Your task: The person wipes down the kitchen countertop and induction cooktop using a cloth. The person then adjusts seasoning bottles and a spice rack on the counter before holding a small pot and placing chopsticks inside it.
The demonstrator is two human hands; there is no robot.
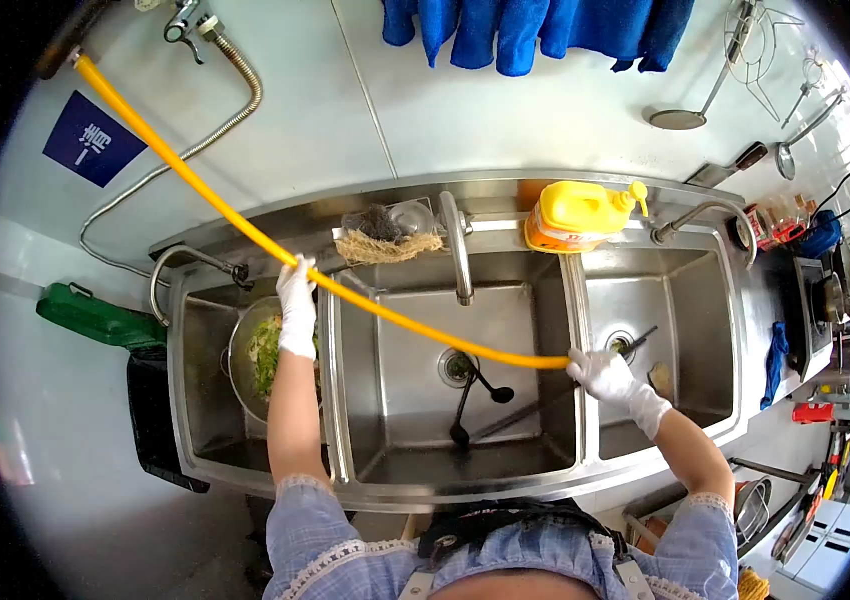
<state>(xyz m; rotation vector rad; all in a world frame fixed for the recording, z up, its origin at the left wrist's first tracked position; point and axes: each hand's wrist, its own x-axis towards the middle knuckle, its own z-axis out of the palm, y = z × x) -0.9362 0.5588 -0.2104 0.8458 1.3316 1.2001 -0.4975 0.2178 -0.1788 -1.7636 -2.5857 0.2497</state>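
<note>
A yellow hose [415, 325] comes down from the upper left and stretches across the sink [465, 492]. My left hand [297, 305], in a white glove, closes around the hose above the left basin. My right hand [607, 378], gloved too, grips the hose's end by the divider between the middle and right basins. No water shows at that end. Two black ladles [501, 394] lie near the middle basin's drain. Below my left hand, partly hidden by the arm, a metal bowl [235, 350] holds chopped greens [265, 350].
A yellow jug [580, 215] with a pump stands on the back ledge. Scrubbers [385, 245] lie left of the middle faucet [458, 250]. Another faucet [710, 212] arches over the right basin. Blue cloths [535, 30] hang on the wall; a green bin [95, 318] is at left.
</note>
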